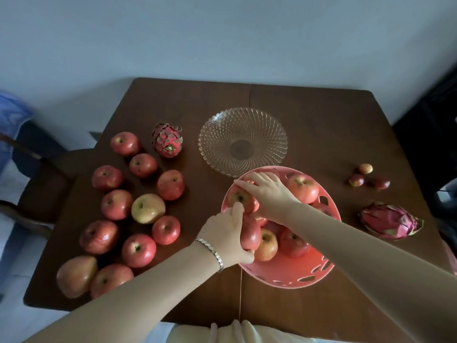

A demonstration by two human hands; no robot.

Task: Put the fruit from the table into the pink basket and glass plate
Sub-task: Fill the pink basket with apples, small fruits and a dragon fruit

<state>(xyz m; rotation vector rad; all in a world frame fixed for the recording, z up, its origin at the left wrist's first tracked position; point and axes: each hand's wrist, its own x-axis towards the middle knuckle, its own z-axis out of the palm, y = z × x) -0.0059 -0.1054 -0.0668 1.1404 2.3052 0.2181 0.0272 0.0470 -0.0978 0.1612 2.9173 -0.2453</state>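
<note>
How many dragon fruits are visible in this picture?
2. The far dragon fruit stands on the table, left of the glass plate. The near dragon fruit lies right of the pink basket. The apples in the basket may hide more.

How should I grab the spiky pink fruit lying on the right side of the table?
Come from above and grip round the fat middle of the dragon fruit. It lies on its side, and its ends taper into thin leafy scales that would probably bend or slip.
</note>
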